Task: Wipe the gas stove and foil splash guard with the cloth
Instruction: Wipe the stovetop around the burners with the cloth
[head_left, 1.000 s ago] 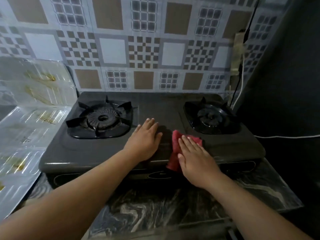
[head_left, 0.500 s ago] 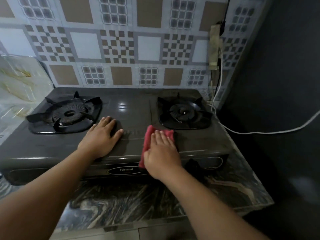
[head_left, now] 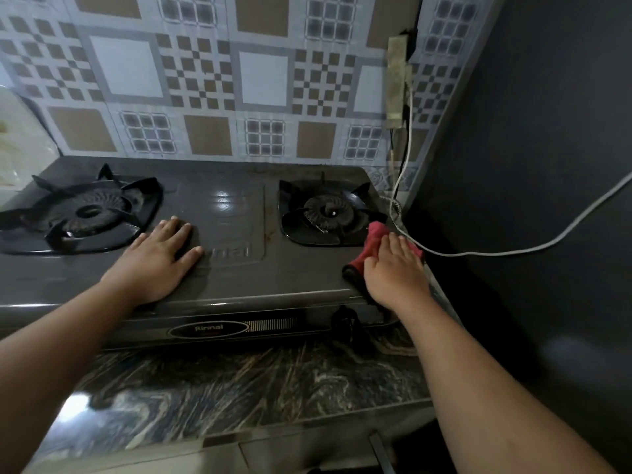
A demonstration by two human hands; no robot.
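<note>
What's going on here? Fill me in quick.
A person is wiping a two-burner gas stove. The right hand presses a red cloth flat on the stove's front right corner, beside the right burner. The left hand lies flat and empty on the middle of the stove top, bracing. A white cable runs close behind the cloth.

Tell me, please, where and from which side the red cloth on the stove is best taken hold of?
Probably the cloth's near-left fold, bunched and raised on the stove top, coming from the left over bare surface. The right hand lies flat on the rest of it; its far tip sits against the right burner tray, and a white cable runs close on its right.
</note>
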